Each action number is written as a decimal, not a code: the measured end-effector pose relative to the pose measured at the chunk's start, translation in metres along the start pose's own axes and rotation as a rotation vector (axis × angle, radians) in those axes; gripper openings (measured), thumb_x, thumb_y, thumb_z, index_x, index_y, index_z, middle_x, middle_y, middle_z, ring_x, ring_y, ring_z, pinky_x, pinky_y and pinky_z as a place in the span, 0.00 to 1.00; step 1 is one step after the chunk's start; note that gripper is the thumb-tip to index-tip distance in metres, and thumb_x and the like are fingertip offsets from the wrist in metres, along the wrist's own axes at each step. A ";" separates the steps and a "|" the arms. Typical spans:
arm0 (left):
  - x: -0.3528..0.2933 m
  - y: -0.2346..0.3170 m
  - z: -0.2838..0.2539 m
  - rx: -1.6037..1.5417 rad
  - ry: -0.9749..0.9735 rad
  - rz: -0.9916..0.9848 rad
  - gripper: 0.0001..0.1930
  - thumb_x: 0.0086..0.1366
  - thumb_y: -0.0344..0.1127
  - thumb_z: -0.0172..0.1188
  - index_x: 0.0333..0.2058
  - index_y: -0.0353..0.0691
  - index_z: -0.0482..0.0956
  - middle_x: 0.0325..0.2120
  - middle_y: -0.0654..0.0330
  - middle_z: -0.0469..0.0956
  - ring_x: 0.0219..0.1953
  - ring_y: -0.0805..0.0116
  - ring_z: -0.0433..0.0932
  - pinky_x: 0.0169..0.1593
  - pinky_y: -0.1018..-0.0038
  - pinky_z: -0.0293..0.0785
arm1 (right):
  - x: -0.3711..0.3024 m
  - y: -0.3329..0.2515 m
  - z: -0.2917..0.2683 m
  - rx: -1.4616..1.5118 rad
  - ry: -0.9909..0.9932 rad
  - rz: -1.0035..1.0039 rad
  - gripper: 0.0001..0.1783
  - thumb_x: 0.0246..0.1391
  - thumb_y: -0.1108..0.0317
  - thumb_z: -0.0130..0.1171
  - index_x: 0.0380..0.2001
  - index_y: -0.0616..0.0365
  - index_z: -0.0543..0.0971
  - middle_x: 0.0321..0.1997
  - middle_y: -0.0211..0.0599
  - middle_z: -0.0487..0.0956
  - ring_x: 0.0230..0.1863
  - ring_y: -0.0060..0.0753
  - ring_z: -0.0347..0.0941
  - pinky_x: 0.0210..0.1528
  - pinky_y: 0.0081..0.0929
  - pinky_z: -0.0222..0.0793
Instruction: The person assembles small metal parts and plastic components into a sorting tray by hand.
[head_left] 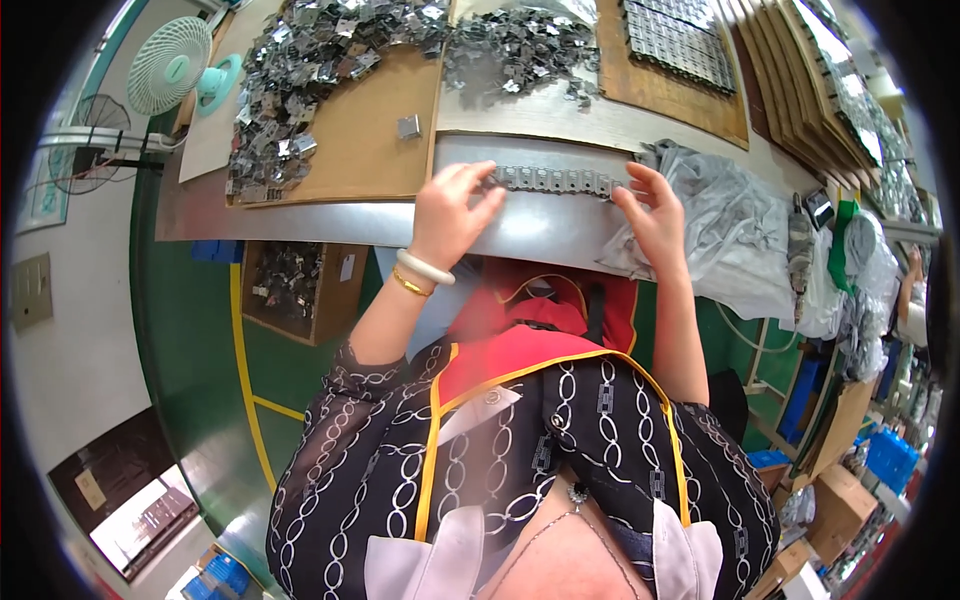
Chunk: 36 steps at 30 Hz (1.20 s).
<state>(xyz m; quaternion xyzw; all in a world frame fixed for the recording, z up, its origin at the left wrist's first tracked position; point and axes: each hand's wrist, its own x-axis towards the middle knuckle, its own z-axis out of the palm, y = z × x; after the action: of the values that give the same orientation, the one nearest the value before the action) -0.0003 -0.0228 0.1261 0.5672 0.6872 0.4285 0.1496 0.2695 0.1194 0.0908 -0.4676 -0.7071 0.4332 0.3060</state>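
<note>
A straight row of small grey metal pieces lies crosswise over the steel strip at the table's near edge. My left hand has its thumb and fingers around the left end of this row. At the opposite end, my right hand grips with thumb and fingertips. Whether the row touches the steel or is slightly raised I cannot tell. Beyond my left hand, one loose metal piece sits on a brown cardboard tray, apart from a large heap of similar pieces.
Another heap lies farther back. Right of it, a brown board carries finished-looking rows. Stacked boards stand at far right. Clear plastic bagging crowds my right hand. A green fan is far left; a parts box sits below.
</note>
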 end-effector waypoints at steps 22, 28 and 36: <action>0.020 -0.049 0.016 0.242 -0.041 -0.051 0.25 0.66 0.55 0.63 0.43 0.35 0.84 0.37 0.47 0.83 0.40 0.47 0.81 0.45 0.58 0.78 | 0.145 0.008 0.074 -0.556 0.210 -0.152 0.17 0.54 0.56 0.68 0.38 0.59 0.81 0.42 0.42 0.84 0.41 0.47 0.82 0.46 0.40 0.77; 0.015 -0.027 0.003 -0.062 -0.025 -0.187 0.17 0.65 0.43 0.67 0.45 0.36 0.84 0.35 0.52 0.84 0.40 0.62 0.83 0.40 0.68 0.79 | 0.111 -0.003 0.062 -0.129 0.093 -0.360 0.08 0.57 0.70 0.66 0.38 0.63 0.83 0.33 0.36 0.85 0.36 0.27 0.82 0.43 0.26 0.77; 0.033 0.022 0.012 -0.534 -0.253 0.150 0.18 0.63 0.25 0.66 0.52 0.43 0.84 0.54 0.54 0.76 0.43 0.68 0.81 0.44 0.73 0.81 | 0.035 -0.032 0.027 0.805 -0.551 0.037 0.14 0.60 0.78 0.63 0.48 0.59 0.75 0.39 0.34 0.82 0.37 0.23 0.78 0.38 0.22 0.75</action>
<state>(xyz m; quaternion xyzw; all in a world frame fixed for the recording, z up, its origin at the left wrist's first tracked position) 0.0119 0.0118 0.1449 0.6059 0.4821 0.5301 0.3456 0.2207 0.1367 0.1089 -0.1923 -0.5299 0.7852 0.2562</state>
